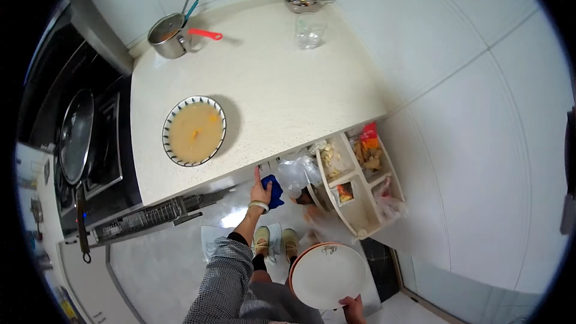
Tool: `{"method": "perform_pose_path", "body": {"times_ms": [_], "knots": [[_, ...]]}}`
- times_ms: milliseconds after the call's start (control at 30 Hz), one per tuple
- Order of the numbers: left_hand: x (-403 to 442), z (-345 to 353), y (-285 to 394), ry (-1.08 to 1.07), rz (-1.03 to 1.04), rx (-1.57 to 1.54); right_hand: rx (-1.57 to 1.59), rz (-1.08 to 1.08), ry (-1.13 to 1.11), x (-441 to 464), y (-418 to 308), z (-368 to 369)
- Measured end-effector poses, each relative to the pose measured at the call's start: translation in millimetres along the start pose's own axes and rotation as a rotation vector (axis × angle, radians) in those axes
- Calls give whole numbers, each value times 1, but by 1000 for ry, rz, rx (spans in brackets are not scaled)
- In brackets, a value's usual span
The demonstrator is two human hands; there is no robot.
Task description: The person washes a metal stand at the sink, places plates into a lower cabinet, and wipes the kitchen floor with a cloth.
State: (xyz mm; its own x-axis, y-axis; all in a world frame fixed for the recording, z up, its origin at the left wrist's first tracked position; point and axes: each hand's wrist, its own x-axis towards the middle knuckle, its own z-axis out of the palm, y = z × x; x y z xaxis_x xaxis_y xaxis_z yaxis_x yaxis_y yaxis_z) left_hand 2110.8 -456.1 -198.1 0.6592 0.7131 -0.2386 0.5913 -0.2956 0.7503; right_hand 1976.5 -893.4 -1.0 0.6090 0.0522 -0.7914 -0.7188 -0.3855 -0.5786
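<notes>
My left hand [260, 192] is just below the counter's front edge, closed on a crumpled blue cloth [274, 192], its index finger stretched toward the edge. My right hand [353, 309] grips the rim of a white plate [330, 276] with a small dark mark near its top. An orange-brown rim shows along the plate's left side; whether it belongs to a second dish beneath, I cannot tell. To the right of my left hand stands a pulled-out divided rack [363, 219] holding garlic-like pieces [330, 161] and several packets, beside a clear plastic bag [292, 175].
On the counter [258, 84] stand a patterned bowl of cloudy soup [195, 131], a steel pot [170, 37] with a red handle, a clear glass [309, 31] and a small metal bowl [301, 2]. A frying pan [78, 135] sits on the stove, its handle jutting past the front.
</notes>
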Motion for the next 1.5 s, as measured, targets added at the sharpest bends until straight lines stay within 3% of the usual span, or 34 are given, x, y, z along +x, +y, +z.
{"method": "perform_pose_path", "body": {"times_ms": [67, 133, 200, 267, 333, 400, 433, 500, 533, 600, 667, 800, 967, 1067, 1133, 1500], "knots": [[-4, 6, -10, 44, 27, 20, -96, -37, -55, 22, -16, 3], [-26, 5, -22, -15, 19, 78, 445, 60, 24, 41, -29, 11], [-69, -5, -34, -105, 59, 71, 406, 22, -96, 41, -64, 21], [-122, -1, -69, -154, 56, 41, 421, 38, -80, 45, -91, 38], [-179, -13, -86, -204, -25, 114, 441, -9, -133, 54, -108, 56], [-235, -2, -166, -304, -54, 121, 464, -64, -195, 63, -111, 78], [-259, -30, -152, -242, 5, -42, 426, -95, -212, 69, -110, 90], [-297, -58, -175, -193, 309, 234, 474, -126, -224, 89, -99, 121], [-304, -63, -186, -160, 350, 287, 469, -135, -240, 102, -94, 137], [-302, -66, -202, -115, 291, 280, 447, -79, -365, 127, -84, 167], [-294, -58, -218, -64, 245, 232, 389, -109, -389, 156, -72, 204], [-277, -47, -241, 30, 261, 177, 402, -219, -655, 216, -61, 274], [-252, -26, -267, 122, 332, 115, 395, -313, -616, 278, -64, 340], [-238, -18, -280, 154, 373, 77, 442, -502, -653, 302, -78, 367], [-230, -14, -286, 169, 395, 57, 514, -466, -835, 318, -91, 383], [-202, -23, -289, 182, 412, -30, 502, -654, -756, 314, -116, 413]]}}
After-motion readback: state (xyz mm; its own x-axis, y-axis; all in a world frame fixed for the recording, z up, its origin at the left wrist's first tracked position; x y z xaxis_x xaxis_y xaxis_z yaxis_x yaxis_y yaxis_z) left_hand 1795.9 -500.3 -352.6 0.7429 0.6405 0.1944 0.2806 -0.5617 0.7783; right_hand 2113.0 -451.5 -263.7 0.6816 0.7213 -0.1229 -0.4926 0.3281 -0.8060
